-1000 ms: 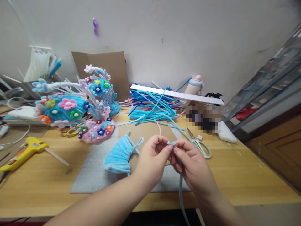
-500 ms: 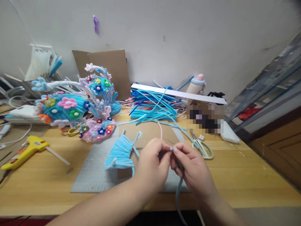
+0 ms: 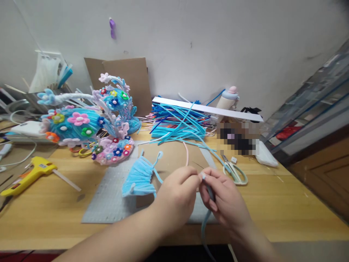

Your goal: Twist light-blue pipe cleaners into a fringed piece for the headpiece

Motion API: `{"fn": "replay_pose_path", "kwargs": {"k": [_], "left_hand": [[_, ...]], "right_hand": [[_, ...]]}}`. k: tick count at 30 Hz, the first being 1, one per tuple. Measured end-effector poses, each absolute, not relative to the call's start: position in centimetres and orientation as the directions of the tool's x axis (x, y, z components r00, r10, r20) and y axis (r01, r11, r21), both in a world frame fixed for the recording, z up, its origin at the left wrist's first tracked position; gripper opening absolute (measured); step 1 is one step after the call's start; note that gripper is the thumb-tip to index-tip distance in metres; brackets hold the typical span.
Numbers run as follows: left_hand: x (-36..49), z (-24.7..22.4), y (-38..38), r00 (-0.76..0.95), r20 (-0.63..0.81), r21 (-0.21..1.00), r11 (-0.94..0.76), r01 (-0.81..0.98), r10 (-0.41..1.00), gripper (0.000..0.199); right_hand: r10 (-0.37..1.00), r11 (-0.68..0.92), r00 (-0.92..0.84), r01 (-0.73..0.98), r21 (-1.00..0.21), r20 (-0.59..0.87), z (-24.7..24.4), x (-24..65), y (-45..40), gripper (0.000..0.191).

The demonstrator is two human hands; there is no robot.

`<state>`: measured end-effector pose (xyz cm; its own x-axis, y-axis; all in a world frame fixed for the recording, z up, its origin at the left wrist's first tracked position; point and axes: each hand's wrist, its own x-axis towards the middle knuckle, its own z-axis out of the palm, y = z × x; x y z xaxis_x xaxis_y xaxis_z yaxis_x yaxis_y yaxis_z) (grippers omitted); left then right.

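Observation:
My left hand [image 3: 178,191] and my right hand [image 3: 225,194] meet fingertip to fingertip above the grey cutting mat [image 3: 100,203]. Between them they pinch the end of a light blue pipe cleaner [image 3: 206,225], whose length passes under my right palm and hangs past the table's front edge. The left fingertips are partly hidden behind that hand's back. Left of my hands lies a gathered light blue pipe-cleaner piece [image 3: 138,178], with a curled strand sticking out toward my left wrist. A sheet of brown cardboard [image 3: 169,156] is beneath it.
A yellow glue gun [image 3: 38,173] rests at the left. Flower-covered pipe-cleaner models [image 3: 76,125] stand behind it. Blue pipe cleaners [image 3: 178,127] are heaped at the back under a white strip [image 3: 207,108]. Scissors [image 3: 236,173] lie right of my hands, and a bottle [image 3: 227,100] stands behind.
My left hand has rolled so that its back faces up more, hiding its thumb. The pinched tip has shifted slightly right, and the hanging strand has swung a little left.

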<state>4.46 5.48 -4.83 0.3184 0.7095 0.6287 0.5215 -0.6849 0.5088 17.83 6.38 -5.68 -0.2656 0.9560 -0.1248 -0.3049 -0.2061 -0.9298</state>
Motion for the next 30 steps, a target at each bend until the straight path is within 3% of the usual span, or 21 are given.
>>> {"fn": "replay_pose_path", "kwargs": {"k": [4,6,8,11,13,19,26,30], "left_hand": [[3.8,-5.8,5.4,0.448,0.659,0.249,-0.737,0.628,0.604,0.018],[3.7,-6.1,5.3,0.484,0.655,0.189,-0.746,0.639,0.58,0.018],[3.5,-5.8,5.3,0.456,0.634,0.276,-0.733,0.621,0.625,0.019],[3.1,-4.7,5.3,0.383,0.522,0.551,-0.644,0.532,0.762,0.024],[2.8,-3.8,5.4,0.445,0.414,0.628,-0.603,0.493,0.794,0.032],[1.9,-2.8,5.6,0.59,0.239,0.547,-0.609,0.575,0.771,0.026],[1.6,-4.1,5.5,0.511,0.281,0.519,-0.577,0.631,0.812,0.012],[1.3,-4.8,5.0,0.552,0.35,0.382,-0.653,0.654,0.757,0.014]], "right_hand": [[0.922,-0.298,-0.349,-0.37,-0.88,-0.166,-5.7,17.9,6.4,0.02],[0.912,-0.307,-0.376,-0.366,-0.878,-0.163,-5.5,18.0,6.4,0.02],[0.896,-0.319,-0.411,-0.335,-0.887,-0.167,-5.4,18.3,6.4,0.017],[0.863,-0.334,-0.465,-0.236,-0.913,-0.196,-5.2,18.9,6.7,0.018],[0.842,-0.331,-0.49,-0.143,-0.933,-0.224,-5.1,19.3,7.0,0.018],[0.762,-0.35,-0.556,0.078,-0.933,-0.333,-4.6,19.7,7.2,0.021],[0.772,-0.33,-0.546,0.093,-0.939,-0.326,-4.6,19.5,6.5,0.021],[0.72,-0.385,-0.589,0.1,-0.918,-0.366,-4.7,19.2,6.3,0.019]]}}
